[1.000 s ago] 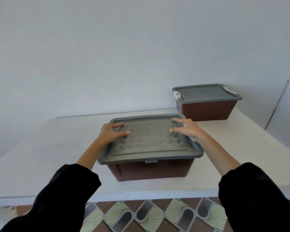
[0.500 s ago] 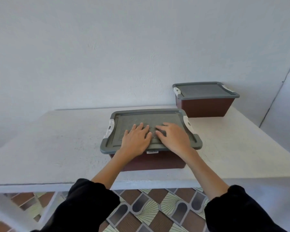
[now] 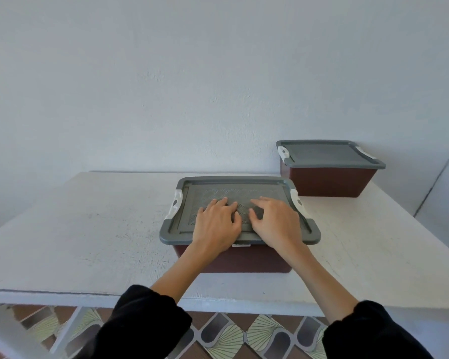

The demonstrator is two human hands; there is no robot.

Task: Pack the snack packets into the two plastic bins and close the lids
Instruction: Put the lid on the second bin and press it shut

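A brown plastic bin [image 3: 246, 259] with a grey lid [image 3: 233, 189] stands near the table's front edge. My left hand [image 3: 215, 225] and my right hand [image 3: 275, 224] lie flat, palms down, side by side on the front half of that lid, fingers spread. White latches [image 3: 176, 202] show at both ends of the lid. A second brown bin [image 3: 327, 181] with its grey lid [image 3: 324, 154] on stands at the back right against the wall. No snack packets are visible.
The white table [image 3: 88, 229] runs left of the near bin. A white wall stands directly behind. Patterned floor tiles [image 3: 231, 335] show below the table's front edge.
My hands moved from the lid's left and right ends to its middle front, side by side. The view pulled back from the bin and shifted.
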